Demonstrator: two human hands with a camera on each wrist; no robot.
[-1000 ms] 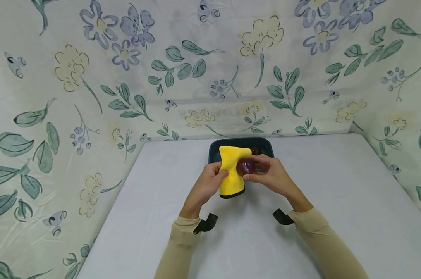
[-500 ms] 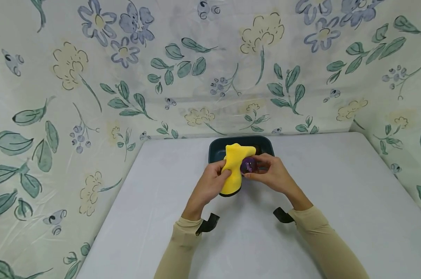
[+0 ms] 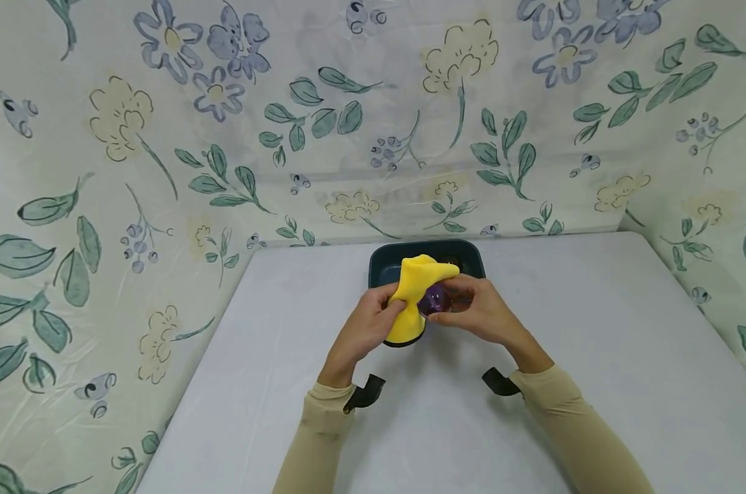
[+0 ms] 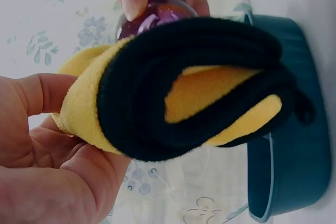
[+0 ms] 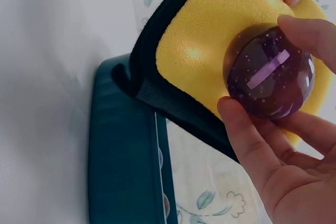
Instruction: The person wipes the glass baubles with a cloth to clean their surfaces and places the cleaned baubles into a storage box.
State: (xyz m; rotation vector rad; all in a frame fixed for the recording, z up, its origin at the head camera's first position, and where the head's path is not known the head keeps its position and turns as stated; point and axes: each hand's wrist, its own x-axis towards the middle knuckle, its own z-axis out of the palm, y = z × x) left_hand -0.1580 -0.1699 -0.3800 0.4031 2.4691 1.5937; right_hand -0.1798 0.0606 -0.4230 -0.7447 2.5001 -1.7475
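Note:
My left hand (image 3: 368, 322) grips a folded yellow cloth (image 3: 413, 283) with black edging, fingers and thumb pinching its left side. In the left wrist view the black-edged end of the cloth (image 4: 139, 103) faces the camera in rolled layers. A glossy, see-through purple ball (image 3: 434, 300) with tiny specks sits between the fingertips of my right hand (image 3: 486, 309). The right wrist view shows the ball (image 5: 270, 74) against the yellow face of the cloth, thumb on one side and fingers on the other. Cloth and ball are held up in front of a dark teal tub.
Behind the hands, the rectangular teal tub (image 3: 381, 261) stands at the table's back edge, partly hidden by the cloth. A dark round thing (image 3: 451, 261) shows inside it. A flowered sheet (image 3: 224, 171) hangs behind and beside the white table (image 3: 286, 329).
The cloth's upper part has folded over to the right, above the ball, and its body has bunched narrower. The ball has shifted slightly against it. Both hands keep their grips.

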